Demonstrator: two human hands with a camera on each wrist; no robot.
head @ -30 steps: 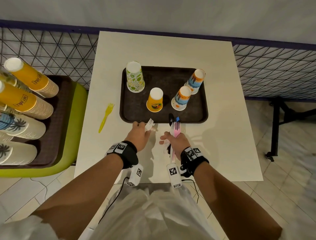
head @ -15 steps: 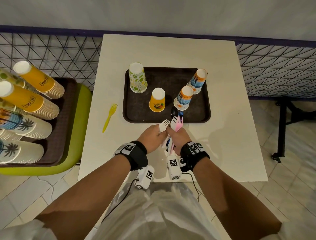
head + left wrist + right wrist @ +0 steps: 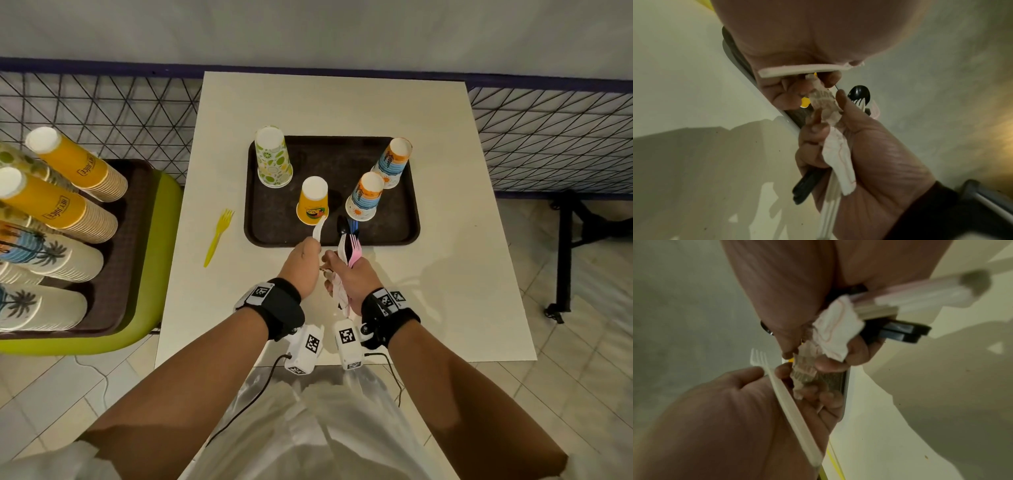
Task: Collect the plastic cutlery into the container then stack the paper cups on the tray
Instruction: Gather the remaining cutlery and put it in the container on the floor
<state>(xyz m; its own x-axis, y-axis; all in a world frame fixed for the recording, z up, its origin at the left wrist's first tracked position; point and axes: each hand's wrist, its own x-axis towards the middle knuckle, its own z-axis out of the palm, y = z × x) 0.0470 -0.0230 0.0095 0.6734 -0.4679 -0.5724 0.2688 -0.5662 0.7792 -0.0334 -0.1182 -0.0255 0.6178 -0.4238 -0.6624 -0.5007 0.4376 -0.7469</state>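
Since the earlier frame, the two hands had been brought together just in front of the near edge of the tray, where a second before they were held apart. The left hand was curled round a white fork, its tines pointing over the tray. The right hand was closed round a bundle of cutlery, in which a black spoon, a white fork, a pink fork and something blue could be made out; further handles showed in the wrist views, so an exact count could not be given. A crumpled paper napkin was also caught in that grip, and its end was being pinched by the left fingertips. This was judged to be a handover or tidying of the bundle, with the collecting step still unfinished: one yellow fork lay alone on the table, well to the left of the tray. No container for the cutlery could be identified. Four paper cups stood upside down and unstacked on the tray: one green-patterned cup, one orange cup and two blue-striped cups. Sleeves of spare cups lay on a second tray at the left.
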